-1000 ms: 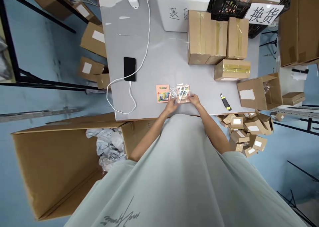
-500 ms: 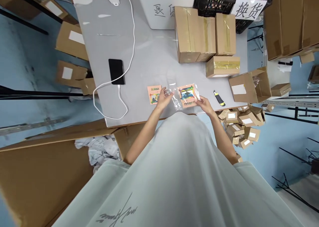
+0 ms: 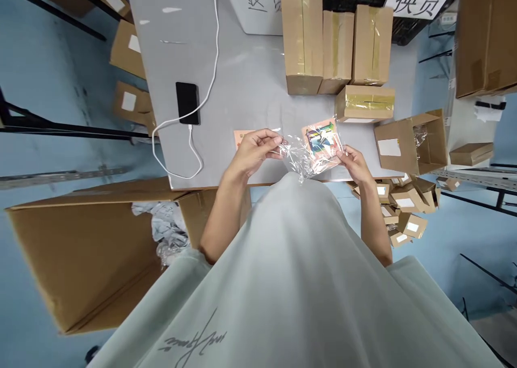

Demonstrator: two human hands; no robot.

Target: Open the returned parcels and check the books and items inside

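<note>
Above the near edge of the grey table (image 3: pixel 250 82) I hold a small pink picture card (image 3: pixel 321 141) wrapped in a crinkled clear plastic bag (image 3: pixel 299 158). My right hand (image 3: pixel 355 163) grips the card's right side. My left hand (image 3: pixel 252 152) pinches the bag's loose left end, fingers closed. A second pink card (image 3: pixel 239 136) lies flat on the table, mostly hidden behind my left hand.
A black phone (image 3: pixel 187 103) on a white cable (image 3: pixel 210 93) lies left. Taped cardboard boxes (image 3: pixel 335 50) stand at the back, an open box (image 3: pixel 412 141) at the right edge. Small parcels (image 3: pixel 404 212) pile on the floor right; a big open carton (image 3: pixel 89 249) stands left.
Both hands have lifted the bagged card off the table and toward me. The bag is pulled out leftward, and the card has shifted right in it.
</note>
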